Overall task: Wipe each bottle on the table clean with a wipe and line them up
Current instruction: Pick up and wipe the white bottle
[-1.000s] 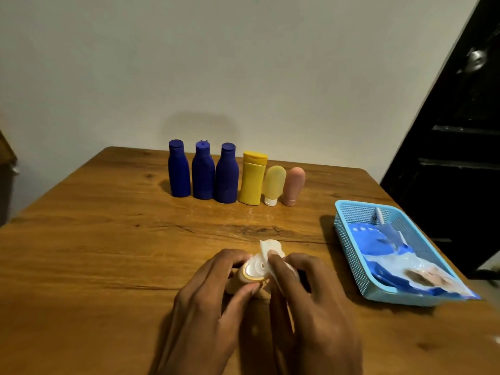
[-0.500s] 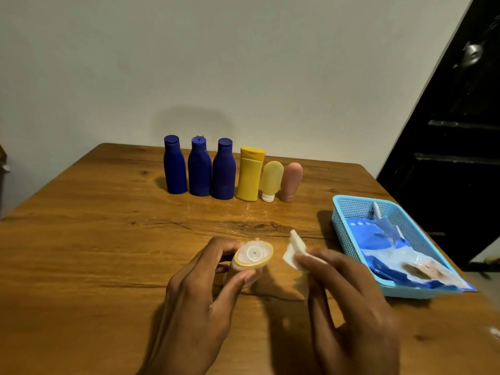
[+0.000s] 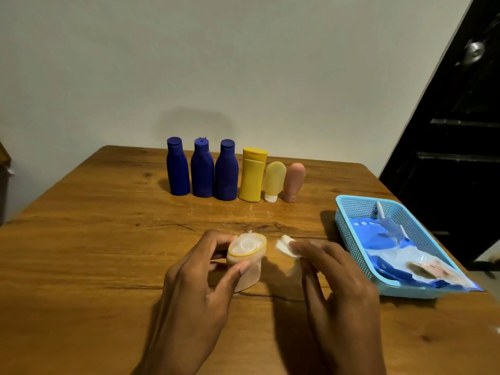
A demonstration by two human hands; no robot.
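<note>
In the head view, the left hand (image 3: 194,288) is gripping a small squat bottle (image 3: 245,262), its thumb and fingers curling round the soft, peach-coloured body. The bottle is tilting with its round, clear cap facing up toward the camera; a thin yellow ring is edging that cap. Just to the right of this grip, and apart from the bottle, the right hand (image 3: 341,288) is pinching a folded white wipe (image 3: 286,247) between its fingertips; the wipe is looking crumpled and soft.

Beyond both hands, near the far edge, six bottles are standing upright in a close row: three smooth dark blue bottles (image 3: 202,169) with narrow necks, a yellow bottle (image 3: 252,177) with flat sides and a wide cap, a pale yellow tube (image 3: 274,182) standing on its white cap, and a rounded pink tube (image 3: 293,182). To the right of the right hand, a light blue plastic basket (image 3: 351,228) with mesh walls is holding a glossy blue and white packet (image 3: 400,253).

Everything is resting on a wooden table (image 3: 94,239) with strong grain, knots and a dark crack running across it. A plain pale wall is rising behind, and a black door (image 3: 457,147) is standing at the right.

Compared with a second ago, the wipe is no longer pressing against the cap; the right hand is holding it off to the side, and the cap is showing fully.
</note>
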